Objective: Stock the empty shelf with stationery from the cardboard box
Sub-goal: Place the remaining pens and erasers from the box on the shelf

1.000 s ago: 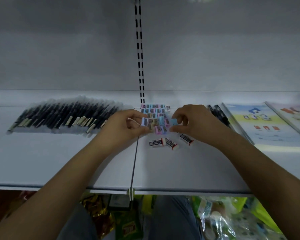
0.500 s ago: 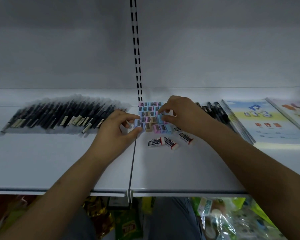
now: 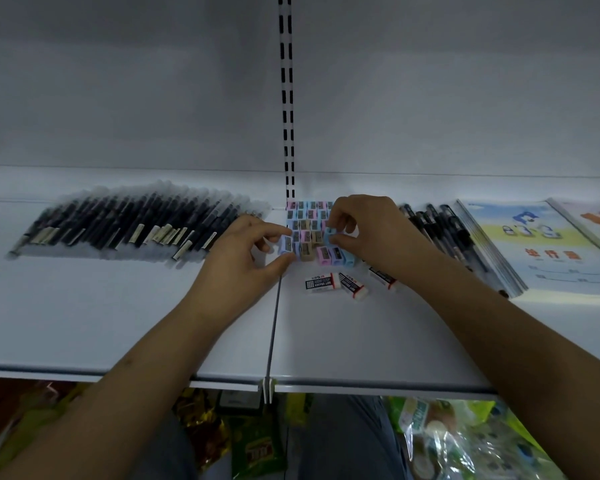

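Shelf [image 3: 118, 323] looks mostly stocked: pens [image 3: 125, 225] left of the sharpener grid [image 3: 309, 223], notebooks [image 3: 541, 247] off right, erasers [image 3: 321, 281] loose in front. Left hand [image 3: 243, 261] pinches a blue sharpener [image 3: 286, 244] at the grid's left edge; right hand [image 3: 371, 233] pinches another [image 3: 330, 234]. Box isn't visible, so what's left is unclear.

Shop, stationery aisle: white metal retail shelf [image 3: 84, 323] with slotted upright [image 3: 286, 98] at 12 o'clock on the grey back panel. Stock laid in rows: bagged pens [image 3: 125, 223] at 10 o'clock, small sharpeners [image 3: 309, 220] centre, exercise books [image 3: 541, 244] at 2 o'clock. Packaged goods [image 3: 440, 441] on the level below (5 o'clock, blurry).
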### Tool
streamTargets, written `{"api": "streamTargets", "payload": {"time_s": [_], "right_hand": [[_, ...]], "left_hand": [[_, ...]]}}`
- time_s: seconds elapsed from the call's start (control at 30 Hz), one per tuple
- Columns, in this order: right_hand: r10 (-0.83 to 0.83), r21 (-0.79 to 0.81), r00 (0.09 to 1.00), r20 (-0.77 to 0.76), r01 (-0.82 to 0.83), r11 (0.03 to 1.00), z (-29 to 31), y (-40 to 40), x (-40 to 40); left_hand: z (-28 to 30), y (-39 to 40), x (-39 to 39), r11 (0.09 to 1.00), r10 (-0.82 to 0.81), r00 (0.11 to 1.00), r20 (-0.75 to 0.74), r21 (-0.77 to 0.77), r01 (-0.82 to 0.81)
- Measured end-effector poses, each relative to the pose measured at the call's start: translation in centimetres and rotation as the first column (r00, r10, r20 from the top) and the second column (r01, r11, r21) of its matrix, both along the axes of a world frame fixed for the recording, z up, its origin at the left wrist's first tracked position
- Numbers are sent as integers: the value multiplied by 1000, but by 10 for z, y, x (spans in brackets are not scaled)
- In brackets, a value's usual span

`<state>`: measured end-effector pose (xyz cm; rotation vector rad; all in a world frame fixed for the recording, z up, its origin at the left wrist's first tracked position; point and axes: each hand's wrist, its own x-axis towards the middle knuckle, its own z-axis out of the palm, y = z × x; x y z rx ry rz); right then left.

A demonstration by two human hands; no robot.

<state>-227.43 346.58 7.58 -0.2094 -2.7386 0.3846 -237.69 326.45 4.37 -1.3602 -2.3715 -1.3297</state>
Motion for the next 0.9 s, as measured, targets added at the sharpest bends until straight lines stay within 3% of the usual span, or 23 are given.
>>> {"api": "streamTargets", "payload": {"time_s": [0.63,0.9], "right_hand": [[-59,-120,965,256,93,988,32,-9,-14],[-49,-196,972,229,96,976,30,-10,-5]], "left_hand": [[1,-2,1,1000,1,1000,-9,12,-1],[0,-2,2,1000,-2,1000,21,28,2]]}}
